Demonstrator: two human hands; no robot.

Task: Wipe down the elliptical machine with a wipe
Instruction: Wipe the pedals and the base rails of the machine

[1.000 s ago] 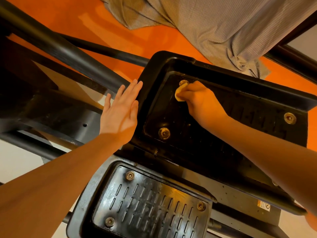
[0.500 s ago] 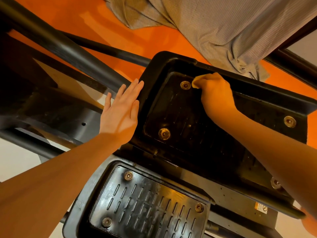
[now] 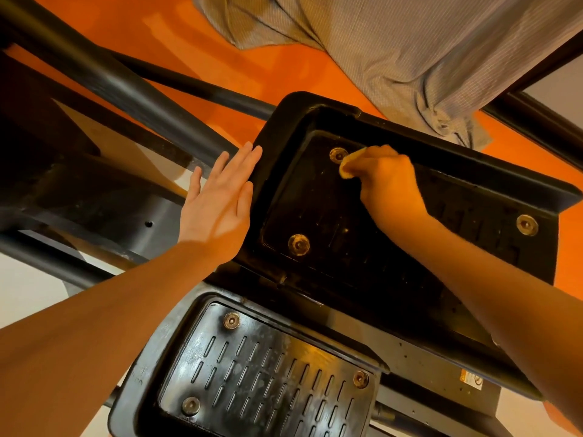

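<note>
Frame tubes of the elliptical machine run dark to the left of the left hand. That hand lies open and flat, fingers straight, its grip holding nothing, pressed against the outer rim of the upper pedal. Right of it, inside the pedal's tray, the right hand is curled, its grip closed on a small yellow wipe that touches the pedal floor just beside a round bolt. Below both hands sits the lower pedal, ribbed with slots. Grey cloth lies on the orange floor beyond the right hand.
</note>
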